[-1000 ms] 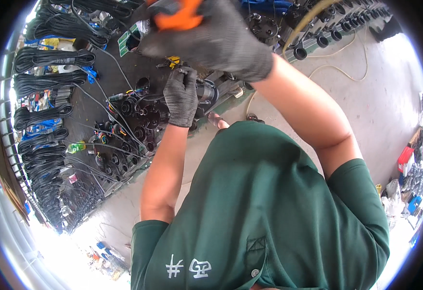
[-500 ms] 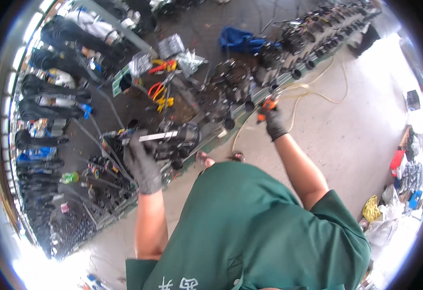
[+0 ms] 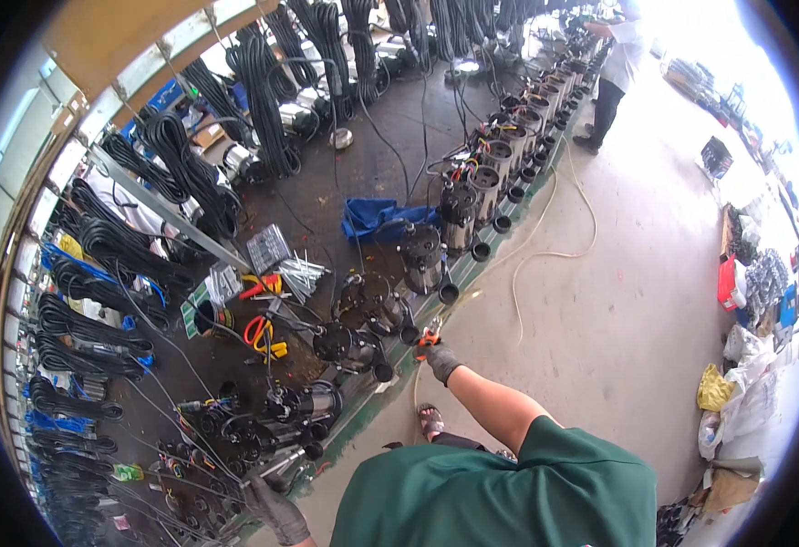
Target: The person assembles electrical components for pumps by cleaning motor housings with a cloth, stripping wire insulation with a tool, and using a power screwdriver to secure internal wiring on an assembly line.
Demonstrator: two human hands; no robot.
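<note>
My right hand (image 3: 442, 359), in a grey glove, is closed round a small orange-and-silver power tool (image 3: 430, 337) at the bench's front edge. A pale hose (image 3: 520, 273) runs over the floor close to this tool. Lower left, my gloved left hand (image 3: 276, 512) is closed on a slim silver metal bar (image 3: 283, 461), its fingers partly hidden. Beyond that hand a steel-bodied pump (image 3: 313, 402) lies on its side on the dark bench (image 3: 313, 169). Another pump (image 3: 349, 347), with a black round outlet, lies between my hands.
Several upright pumps (image 3: 484, 185) line the bench edge toward the far right. Yellow-and-red pliers (image 3: 261, 335), bolts (image 3: 303, 276) and a blue cloth (image 3: 377, 219) lie on the bench. Coiled black cables (image 3: 272, 109) hang behind. Another person (image 3: 611, 82) stands far right; plastic bags (image 3: 751, 356) lie right.
The view has swung toward the far right, showing more of the pump row and another person. My left hand with the bar now appears lower; my right hand still holds the orange tool.
</note>
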